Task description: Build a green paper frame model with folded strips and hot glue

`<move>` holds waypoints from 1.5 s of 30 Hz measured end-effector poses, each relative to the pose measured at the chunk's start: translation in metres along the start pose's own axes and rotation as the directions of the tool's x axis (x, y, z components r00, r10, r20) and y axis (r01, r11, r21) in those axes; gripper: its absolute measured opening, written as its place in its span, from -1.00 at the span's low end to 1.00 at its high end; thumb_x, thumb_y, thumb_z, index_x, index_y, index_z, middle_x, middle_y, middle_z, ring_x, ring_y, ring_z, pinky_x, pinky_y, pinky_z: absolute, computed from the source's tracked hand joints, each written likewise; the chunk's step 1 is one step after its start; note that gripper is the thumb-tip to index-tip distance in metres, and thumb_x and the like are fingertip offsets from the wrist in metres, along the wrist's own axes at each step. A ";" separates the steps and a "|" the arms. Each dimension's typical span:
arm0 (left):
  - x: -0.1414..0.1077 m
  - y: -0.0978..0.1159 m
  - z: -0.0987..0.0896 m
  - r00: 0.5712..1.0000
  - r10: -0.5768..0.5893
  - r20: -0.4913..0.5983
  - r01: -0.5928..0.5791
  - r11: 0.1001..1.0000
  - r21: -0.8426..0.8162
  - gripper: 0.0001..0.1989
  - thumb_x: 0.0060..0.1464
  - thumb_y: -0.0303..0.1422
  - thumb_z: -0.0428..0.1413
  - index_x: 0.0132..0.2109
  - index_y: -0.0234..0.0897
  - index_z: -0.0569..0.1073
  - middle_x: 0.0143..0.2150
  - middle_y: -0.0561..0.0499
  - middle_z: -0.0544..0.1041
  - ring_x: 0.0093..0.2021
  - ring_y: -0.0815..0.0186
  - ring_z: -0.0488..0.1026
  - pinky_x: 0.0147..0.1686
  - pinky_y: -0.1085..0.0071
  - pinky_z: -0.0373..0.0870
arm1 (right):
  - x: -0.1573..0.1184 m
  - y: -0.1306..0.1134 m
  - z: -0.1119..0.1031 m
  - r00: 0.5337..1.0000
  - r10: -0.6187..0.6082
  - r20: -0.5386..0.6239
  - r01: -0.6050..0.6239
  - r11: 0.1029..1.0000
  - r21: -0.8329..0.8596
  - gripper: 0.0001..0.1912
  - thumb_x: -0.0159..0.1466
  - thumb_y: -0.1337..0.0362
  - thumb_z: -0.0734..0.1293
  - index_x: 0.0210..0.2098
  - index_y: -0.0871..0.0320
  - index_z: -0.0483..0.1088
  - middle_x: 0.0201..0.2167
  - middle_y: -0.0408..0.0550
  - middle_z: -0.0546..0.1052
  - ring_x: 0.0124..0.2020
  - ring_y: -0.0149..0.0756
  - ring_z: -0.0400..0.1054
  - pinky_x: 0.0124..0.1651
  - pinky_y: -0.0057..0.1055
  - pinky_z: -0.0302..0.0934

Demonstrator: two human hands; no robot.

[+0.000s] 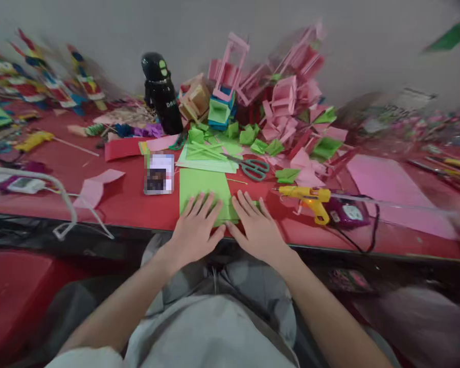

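Note:
Both palms rest on light green paper (205,184) at the front edge of the red table. My left hand (197,225) lies flat with its fingers stretched across the sheet's left part. My right hand (258,227) is spread over its right side, where the paper looks doubled or folded; the hand hides most of that part. The two thumbs nearly meet near the table edge. Just beyond the sheet lie scissors (253,167) with grey handles, on a small stack of pale green paper (210,164). Neither hand grips anything.
A yellow glue gun (306,194) lies right of my hands, beside a purple power box (347,212). Pink paper pieces (283,97) pile up behind. A black bottle (163,92) stands at back left. Left lie a blurred-out phone-like card (159,174) and a white cable (61,189).

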State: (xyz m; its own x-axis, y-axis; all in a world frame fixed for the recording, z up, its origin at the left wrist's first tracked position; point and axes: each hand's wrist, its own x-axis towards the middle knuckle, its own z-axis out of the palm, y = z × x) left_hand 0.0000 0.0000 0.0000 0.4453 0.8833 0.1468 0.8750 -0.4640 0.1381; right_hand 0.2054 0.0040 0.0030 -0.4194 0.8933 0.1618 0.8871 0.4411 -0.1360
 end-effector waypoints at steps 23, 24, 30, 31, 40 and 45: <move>0.004 -0.011 -0.009 1.000 0.001 0.021 0.001 0.997 -0.077 -0.44 0.45 -0.20 -0.18 0.44 -0.36 0.22 0.52 -0.18 0.12 0.52 0.09 0.06 0.47 0.05 0.07 | 0.001 0.016 0.007 0.996 0.038 -0.075 -0.034 0.998 0.052 -0.28 0.48 -0.01 0.12 0.38 0.47 0.20 0.43 0.36 0.18 0.47 0.08 0.07 0.47 0.06 0.01; 0.006 -0.012 -0.011 0.999 -0.004 0.035 0.007 0.996 -0.090 -0.45 0.46 -0.20 -0.20 0.43 -0.35 0.25 0.51 -0.16 0.14 0.51 0.10 0.08 0.47 0.06 0.08 | 0.003 0.017 0.006 0.996 0.044 -0.075 -0.039 0.997 0.067 -0.37 0.50 0.07 0.10 0.36 0.42 0.25 0.42 0.31 0.22 0.46 0.04 0.11 0.46 0.03 0.05; 0.020 -0.016 -0.032 0.983 -0.119 0.139 0.142 0.976 -0.167 -0.60 0.43 -0.28 -0.12 0.19 -0.14 0.53 0.42 -0.02 0.35 0.33 0.09 0.40 0.16 0.14 0.50 | 0.016 0.023 -0.008 0.986 0.163 -0.048 -0.156 0.981 0.118 -0.62 0.48 0.25 0.16 0.11 0.16 0.54 0.28 0.09 0.47 0.25 -0.06 0.41 0.20 -0.14 0.39; 0.023 -0.017 -0.035 0.978 -0.140 0.156 0.166 0.973 -0.162 -0.63 0.42 -0.30 -0.10 0.11 -0.11 0.57 0.40 0.01 0.38 0.27 0.08 0.47 0.07 0.15 0.55 | 0.018 0.024 -0.010 0.983 0.180 -0.043 -0.174 0.978 0.114 -0.65 0.46 0.26 0.19 0.05 0.12 0.57 0.25 0.05 0.50 0.20 -0.06 0.45 0.12 -0.17 0.43; 0.044 -0.039 -0.036 0.992 -0.070 0.105 0.088 0.980 -0.181 -0.84 0.27 -0.41 0.10 -0.18 -0.18 0.59 -0.03 -0.01 0.62 0.03 0.12 0.52 -0.07 0.27 0.45 | 0.040 0.038 -0.024 0.997 0.071 0.027 -0.073 0.991 0.112 -0.84 0.37 0.34 0.34 -0.21 0.15 0.61 -0.16 0.05 0.60 -0.08 -0.13 0.43 0.03 -0.22 0.27; 0.051 -0.044 -0.042 0.990 -0.032 0.139 0.060 0.977 -0.205 -0.83 0.21 -0.46 0.12 -0.09 -0.23 0.55 -0.09 -0.04 0.60 -0.04 0.13 0.51 -0.10 0.27 0.40 | 0.048 0.037 -0.036 0.987 0.070 0.142 -0.087 0.989 0.121 -0.89 0.34 0.40 0.35 -0.25 0.16 0.55 -0.20 -0.01 0.57 -0.11 -0.19 0.41 -0.06 -0.32 0.22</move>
State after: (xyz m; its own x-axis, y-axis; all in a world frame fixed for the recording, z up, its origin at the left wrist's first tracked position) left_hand -0.0232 0.0629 0.0424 0.4393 0.8983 0.0051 0.8426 -0.4140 0.3444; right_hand 0.2256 0.0600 0.0404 -0.3799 0.9250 0.0111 0.8905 0.3689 -0.2664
